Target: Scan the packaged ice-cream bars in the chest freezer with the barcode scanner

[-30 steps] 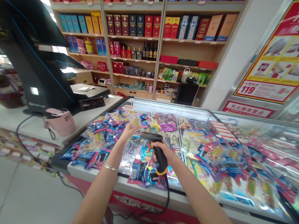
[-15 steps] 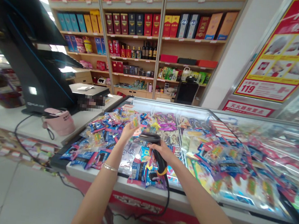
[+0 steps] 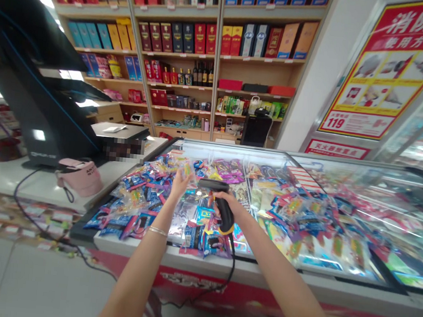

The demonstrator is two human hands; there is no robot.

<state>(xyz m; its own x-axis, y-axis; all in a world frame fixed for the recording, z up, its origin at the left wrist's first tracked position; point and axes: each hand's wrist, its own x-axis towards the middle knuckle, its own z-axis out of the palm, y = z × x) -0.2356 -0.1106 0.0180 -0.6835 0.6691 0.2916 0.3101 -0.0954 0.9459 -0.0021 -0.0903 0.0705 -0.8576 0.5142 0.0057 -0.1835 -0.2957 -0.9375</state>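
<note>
My left hand (image 3: 180,183) is closed on a small clear snack packet (image 3: 188,170) with yellowish and reddish contents, held above the glass-topped freezer (image 3: 128,245). The fingers of my right hand (image 3: 227,205) are wrapped around the grip of a black barcode scanner (image 3: 224,214), whose head (image 3: 212,184) points left toward the packet. A black cable (image 3: 231,265) hangs from the scanner's yellow-ringed base. Blue and purple snack packets (image 3: 156,193) are heaped left of my left hand, and several more packets (image 3: 198,238) lie below the scanner.
To the left, a counter (image 3: 44,189) bears a black checkout terminal (image 3: 50,128) and a pink cup-shaped pouch (image 3: 80,177). Another packet heap (image 3: 307,215) covers the freezer's right side. Shelves with boxes and bottles (image 3: 200,75) stand behind; a red fire-hydrant sign (image 3: 388,71) hangs at right.
The view has shifted slightly. My left hand still holds the packet, and the scanner in my right hand has turned a little, its head now more level toward the packet.
</note>
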